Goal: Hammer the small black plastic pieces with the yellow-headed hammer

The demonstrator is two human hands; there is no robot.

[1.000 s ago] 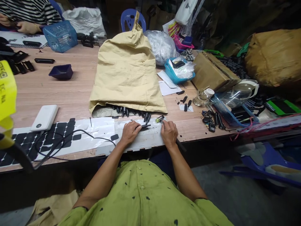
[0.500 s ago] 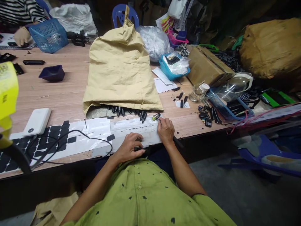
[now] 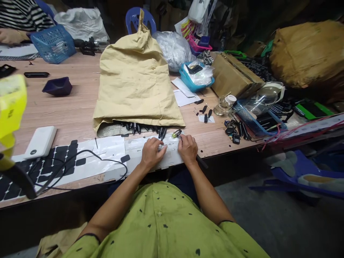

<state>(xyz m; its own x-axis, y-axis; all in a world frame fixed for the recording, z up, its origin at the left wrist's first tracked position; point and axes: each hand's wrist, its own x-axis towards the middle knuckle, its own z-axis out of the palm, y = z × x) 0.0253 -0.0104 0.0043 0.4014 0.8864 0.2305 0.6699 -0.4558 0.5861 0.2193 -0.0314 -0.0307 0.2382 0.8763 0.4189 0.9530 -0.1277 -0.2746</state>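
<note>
My right hand (image 3: 187, 149) is closed around a small hammer (image 3: 202, 162). Its head, with a yellowish-green face, lies just beyond my fingers over the white board (image 3: 169, 160), and the black handle sticks out behind my hand. To the left, my left hand (image 3: 152, 153) rests low on the same board, thumb and forefinger drawn together; whatever is between them is too small to make out. Several slim black pieces (image 3: 162, 132) lie just past both hands, partly under the front edge of a big tan cloth bag (image 3: 138, 82).
A white power bank (image 3: 41, 142) with a black cable (image 3: 88, 150) lies left, beside a sheet of black stickers (image 3: 60, 154). A glass jar (image 3: 224, 105), key fobs (image 3: 235, 138) and a blue basket (image 3: 258, 120) stand right. Across the table sits a person in striped sleeves (image 3: 27, 16).
My left hand has moved from the table's front edge up onto the board, nearer the hammer head. My right hand keeps its hold on the hammer. The other person's hand has shifted left.
</note>
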